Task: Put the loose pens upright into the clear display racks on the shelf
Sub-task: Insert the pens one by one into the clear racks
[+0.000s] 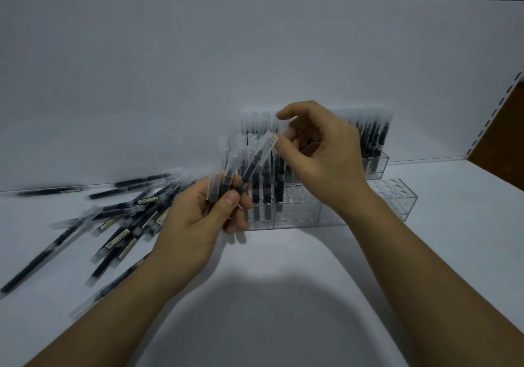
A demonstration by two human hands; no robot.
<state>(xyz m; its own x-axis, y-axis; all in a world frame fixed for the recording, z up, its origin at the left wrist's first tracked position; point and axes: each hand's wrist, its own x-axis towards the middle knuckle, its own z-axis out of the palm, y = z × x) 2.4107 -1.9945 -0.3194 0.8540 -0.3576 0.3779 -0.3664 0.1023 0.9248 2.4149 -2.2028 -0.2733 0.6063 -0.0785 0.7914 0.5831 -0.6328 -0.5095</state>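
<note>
My left hand (195, 224) grips a small bundle of pens (226, 179), dark-barrelled with frosted clear caps, their caps pointing up and to the right. My right hand (317, 151) pinches the cap end of one pen (258, 159) that still lies in that bundle. Right behind both hands stand the clear display racks (297, 210) on the white shelf. Several pens stand upright in the racks' left part and in the back row (371, 131). A loose heap of pens (119, 224) lies flat on the shelf to the left.
The front rack's right section (397, 196) shows open holes. The white back wall (198, 68) rises directly behind the racks. A slotted shelf upright (493, 111) runs along the right edge. My shadow falls on the shelf surface (269, 310) in front.
</note>
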